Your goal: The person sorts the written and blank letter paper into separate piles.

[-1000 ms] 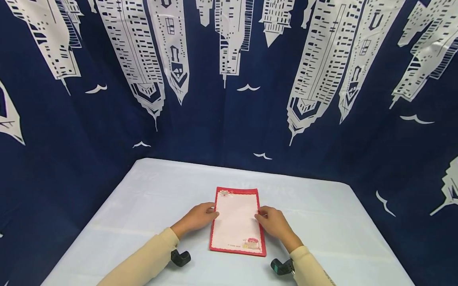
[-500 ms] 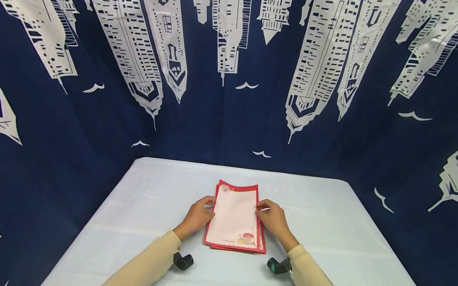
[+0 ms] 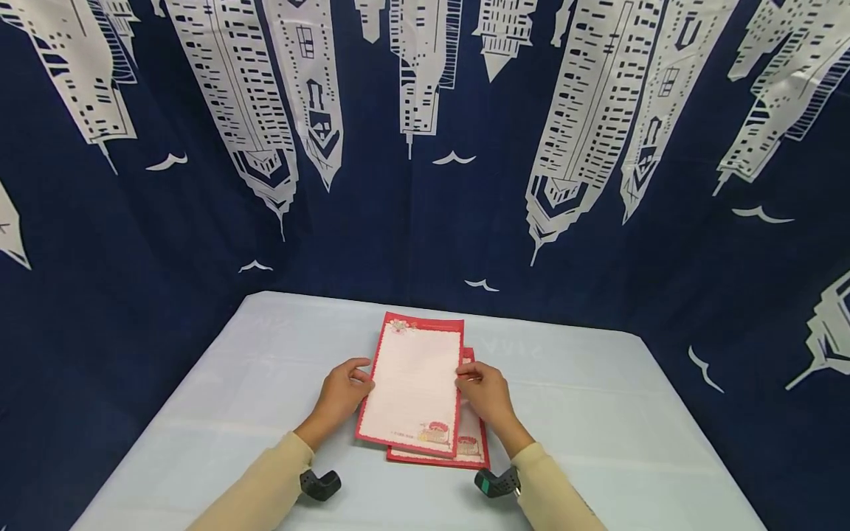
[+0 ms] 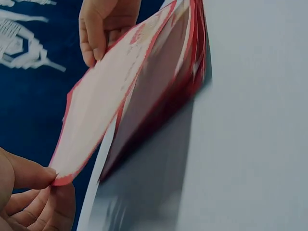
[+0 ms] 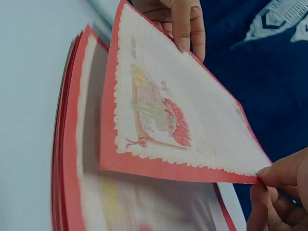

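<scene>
The left hand (image 3: 340, 394) pinches the left edge of a pale pink sheet of paper with a red border (image 3: 415, 387), its thumb on the printed face and its fingertips behind. The right hand (image 3: 487, 398) grips the opposite edge the same way, thumb and fingers closed with only the thin paper between them. The sheet is held up between the two hands, tilted, with a scalloped line where the red border meets the pale middle. A cluster of pale flowers (image 3: 398, 325) is printed at its far left corner, and a small red-and-yellow picture (image 3: 435, 430) at its near right corner.

Below the sheet lies a stack of matching red-bordered paper sheets (image 3: 474, 442) — partly covered by the raised one, and showing along its right side and near edge. The wrist views show a gap between sheet and stack, though the left one is blurred there.

The stack rests on a white-covered table (image 3: 571, 413). Cream sleeves (image 3: 255, 487) cover both forearms, and a small black device (image 3: 321, 485) sits at each wrist. Beyond the table hangs a navy cloth (image 3: 372, 236) printed with white upside-down towers and birds.
</scene>
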The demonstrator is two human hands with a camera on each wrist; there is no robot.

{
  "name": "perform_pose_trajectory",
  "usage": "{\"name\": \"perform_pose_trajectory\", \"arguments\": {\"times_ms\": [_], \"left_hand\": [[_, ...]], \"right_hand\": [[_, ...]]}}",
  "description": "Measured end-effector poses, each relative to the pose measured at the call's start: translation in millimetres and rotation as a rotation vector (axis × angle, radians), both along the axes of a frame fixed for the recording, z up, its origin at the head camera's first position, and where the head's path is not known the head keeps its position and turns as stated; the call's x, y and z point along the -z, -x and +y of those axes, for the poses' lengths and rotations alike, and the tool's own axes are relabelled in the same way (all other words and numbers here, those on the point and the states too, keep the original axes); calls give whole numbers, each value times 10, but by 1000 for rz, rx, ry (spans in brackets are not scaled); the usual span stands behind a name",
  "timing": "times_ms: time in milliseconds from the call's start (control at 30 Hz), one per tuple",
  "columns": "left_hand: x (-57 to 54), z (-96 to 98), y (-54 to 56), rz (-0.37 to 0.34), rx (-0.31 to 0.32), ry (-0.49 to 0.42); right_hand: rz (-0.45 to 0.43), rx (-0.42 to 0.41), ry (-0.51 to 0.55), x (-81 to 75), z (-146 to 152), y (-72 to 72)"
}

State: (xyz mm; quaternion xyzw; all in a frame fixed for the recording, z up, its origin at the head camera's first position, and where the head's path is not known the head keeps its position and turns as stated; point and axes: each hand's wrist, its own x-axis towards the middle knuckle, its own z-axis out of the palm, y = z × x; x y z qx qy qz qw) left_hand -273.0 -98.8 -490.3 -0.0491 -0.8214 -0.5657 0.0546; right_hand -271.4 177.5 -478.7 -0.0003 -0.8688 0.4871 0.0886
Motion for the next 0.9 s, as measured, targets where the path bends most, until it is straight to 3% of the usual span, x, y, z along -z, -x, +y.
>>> {"name": "perform_pose_trajectory", "arguments": {"times_ms": [133, 267, 500, 667, 900], "left_hand": [[-9, -318, -68, 19, -93, 57], [-11, -657, -148, -11, -179, 131], [25, -1137, -261, -15, -218, 275], [47, -1322, -327, -22, -242, 360], [108, -1372, -333, -15, -254, 438]], "right_hand": [[17, -99, -13, 12, -326, 80], [8, -211, -34, 31, -658, 146], [13, -336, -165, 72, -1127, 174], [1, -398, -304, 122, -1370, 157], [-2, -391, -488, 122, -1501, 141]]}}
